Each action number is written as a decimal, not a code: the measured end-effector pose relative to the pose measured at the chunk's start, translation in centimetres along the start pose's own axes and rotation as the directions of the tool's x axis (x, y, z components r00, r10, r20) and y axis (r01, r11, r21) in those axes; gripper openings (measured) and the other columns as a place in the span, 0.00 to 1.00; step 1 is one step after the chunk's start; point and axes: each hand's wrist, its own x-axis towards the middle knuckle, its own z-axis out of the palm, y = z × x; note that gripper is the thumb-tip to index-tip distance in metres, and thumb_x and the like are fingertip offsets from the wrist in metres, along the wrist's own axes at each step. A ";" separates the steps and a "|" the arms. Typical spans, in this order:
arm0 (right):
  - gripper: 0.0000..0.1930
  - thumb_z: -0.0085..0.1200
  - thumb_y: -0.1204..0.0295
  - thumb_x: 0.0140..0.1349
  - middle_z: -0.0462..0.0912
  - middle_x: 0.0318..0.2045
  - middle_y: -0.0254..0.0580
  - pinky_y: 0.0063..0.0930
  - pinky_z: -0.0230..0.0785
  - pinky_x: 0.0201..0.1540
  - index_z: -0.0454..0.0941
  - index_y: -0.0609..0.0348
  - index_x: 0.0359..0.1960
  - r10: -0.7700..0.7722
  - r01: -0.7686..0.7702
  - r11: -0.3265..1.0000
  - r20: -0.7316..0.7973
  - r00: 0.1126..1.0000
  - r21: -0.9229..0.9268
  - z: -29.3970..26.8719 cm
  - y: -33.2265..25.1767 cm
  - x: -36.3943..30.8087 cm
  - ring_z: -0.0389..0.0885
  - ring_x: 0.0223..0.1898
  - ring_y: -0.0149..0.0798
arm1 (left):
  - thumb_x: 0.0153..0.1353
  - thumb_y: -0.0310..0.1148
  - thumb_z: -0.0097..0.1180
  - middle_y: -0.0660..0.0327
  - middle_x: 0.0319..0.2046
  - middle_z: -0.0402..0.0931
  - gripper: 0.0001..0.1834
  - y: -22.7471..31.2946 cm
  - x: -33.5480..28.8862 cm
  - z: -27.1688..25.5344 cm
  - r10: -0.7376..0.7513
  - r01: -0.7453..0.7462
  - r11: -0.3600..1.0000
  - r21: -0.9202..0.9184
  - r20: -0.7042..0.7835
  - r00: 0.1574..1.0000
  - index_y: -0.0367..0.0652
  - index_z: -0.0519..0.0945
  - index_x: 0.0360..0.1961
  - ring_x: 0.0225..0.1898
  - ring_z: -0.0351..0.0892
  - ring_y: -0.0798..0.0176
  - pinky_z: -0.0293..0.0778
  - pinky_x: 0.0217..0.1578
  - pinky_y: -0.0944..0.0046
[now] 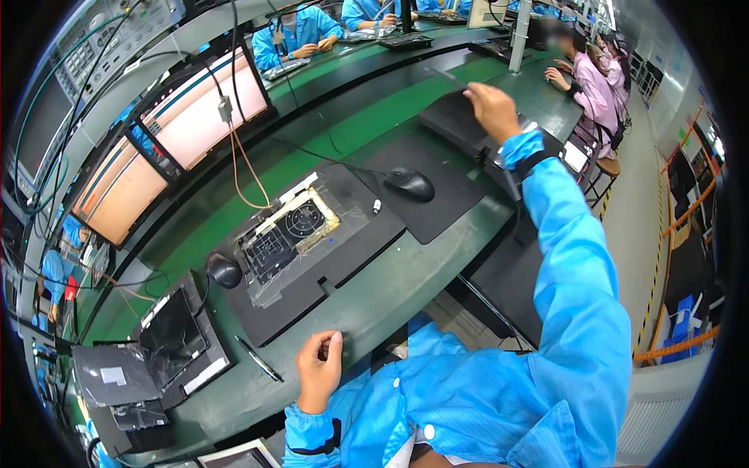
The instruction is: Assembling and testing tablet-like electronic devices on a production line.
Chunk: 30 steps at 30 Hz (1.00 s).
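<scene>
Here, thin dark object (448,76) in right hand (495,113), left hand (318,372) well apart

No words or numbers are legible. A white label (113,376) sits on a dark panel (142,373) at lower left, and two lit screens (204,117) glow above (any lettering there is too small to read).

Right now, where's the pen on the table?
In the head view, the pen lies at lower left on the green table, just left of the person's left hand.
</scene>
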 end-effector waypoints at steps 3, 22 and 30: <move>0.08 0.65 0.70 0.62 0.88 0.37 0.43 0.38 0.80 0.42 0.84 0.57 0.41 -0.230 0.231 0.970 -0.024 0.973 0.076 -6.6 -3.6 4.6 0.87 0.38 0.48 | 0.76 0.40 0.52 0.57 0.37 0.83 0.20 3.1 0.2 -1.2 -0.078 0.145 0.931 -0.334 0.204 0.976 0.33 0.79 0.56 0.41 0.83 0.63 0.78 0.47 0.62; 0.10 0.61 0.72 0.64 0.83 0.51 0.46 0.52 0.61 0.69 0.84 0.59 0.45 -0.452 0.174 0.813 0.414 0.790 0.556 -3.2 -22.1 -5.0 0.75 0.63 0.50 | 0.59 0.25 0.55 0.47 0.48 0.83 0.20 2.2 -5.4 -10.6 -0.356 -0.116 0.414 -0.903 -0.278 0.892 0.32 0.79 0.53 0.50 0.84 0.47 0.79 0.56 0.49; 0.12 0.63 0.75 0.66 0.85 0.34 0.43 0.28 0.76 0.35 0.82 0.62 0.51 -0.346 -0.593 0.114 0.591 0.729 0.797 -13.9 -37.9 -4.4 0.82 0.30 0.34 | 0.63 0.27 0.54 0.47 0.47 0.84 0.16 1.7 -4.5 -10.4 -0.325 -0.211 0.332 -0.920 -0.321 0.890 0.30 0.80 0.49 0.49 0.84 0.48 0.79 0.55 0.48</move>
